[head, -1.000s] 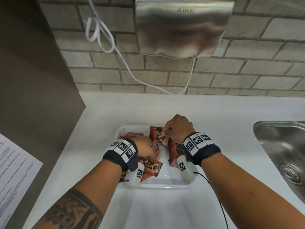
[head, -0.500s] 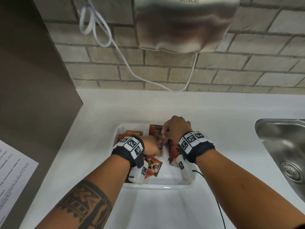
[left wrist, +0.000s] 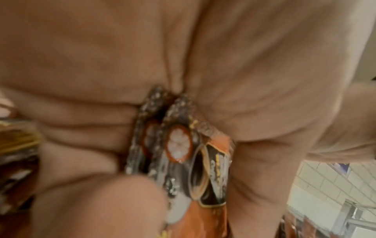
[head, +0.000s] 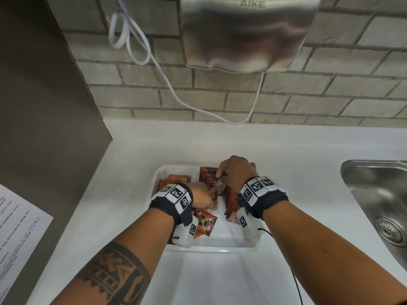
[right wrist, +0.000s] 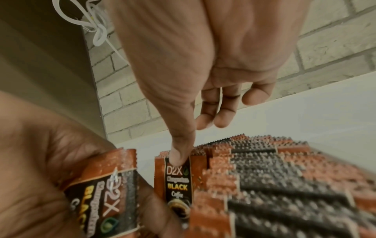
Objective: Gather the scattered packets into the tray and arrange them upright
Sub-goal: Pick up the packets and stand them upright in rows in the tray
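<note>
1. Gripping a small bunch of orange-and-black foil coffee packets [left wrist: 179,145], at least two, between curled fingers and thumb: left hand [head: 201,198], low inside the shallow white plastic tray [head: 220,247].
2. Pressing a thumb on the top edge of the front packet of an upright packet row [right wrist: 284,177], other fingers loosely curled behind: right hand [head: 236,172]; full clamp not clear.
3. Standing on edge along the tray's right side: that row, too tightly packed to count.
4. Lying flat in the tray: one loose packet [head: 204,225] near the front, a few more flat packets [head: 176,179] at the back left.
5. Resting on a white desk [head: 286,161], beside a steel sink [head: 378,194]: the tray.
</note>
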